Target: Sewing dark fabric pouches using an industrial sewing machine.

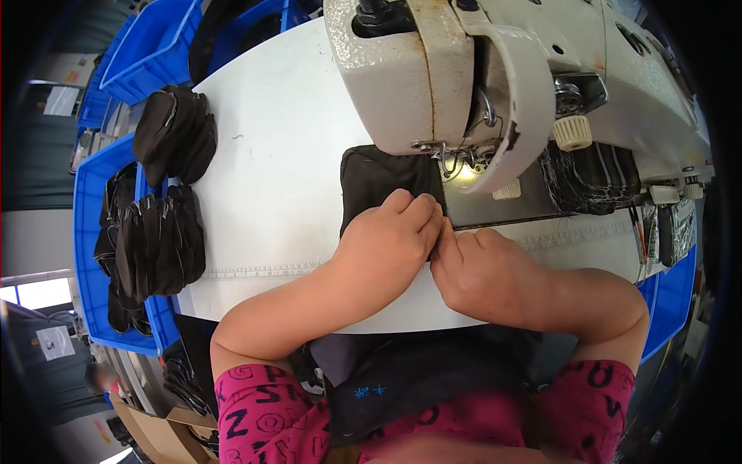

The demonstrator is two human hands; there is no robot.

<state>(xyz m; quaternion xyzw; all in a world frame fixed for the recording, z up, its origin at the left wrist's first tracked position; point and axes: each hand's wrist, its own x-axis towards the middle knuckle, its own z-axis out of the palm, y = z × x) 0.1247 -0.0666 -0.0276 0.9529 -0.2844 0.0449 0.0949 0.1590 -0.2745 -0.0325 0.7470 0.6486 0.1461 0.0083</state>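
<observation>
A dark fabric piece (380, 179) with rounded corners lies on the white sewing table, its right edge by the needle area of the sewing machine (452, 85). My left hand (394, 236) rests over the near part of it, fingers bent and closed on its near right edge. Pressed up against those fingertips, my right hand (487, 274) pinches at the same corner. The fingers cover most of that corner, so the exact hold is partly hidden. A small lamp lights the metal plate beside the needle.
Stacks of dark fabric pieces (161, 243) sit at the table's left edge, over a blue bin (89, 255). More stitched pieces with loose threads (591, 178) lie under the machine arm. A printed ruler strip (247, 271) crosses the table. Small tools (640, 236) lie at the right.
</observation>
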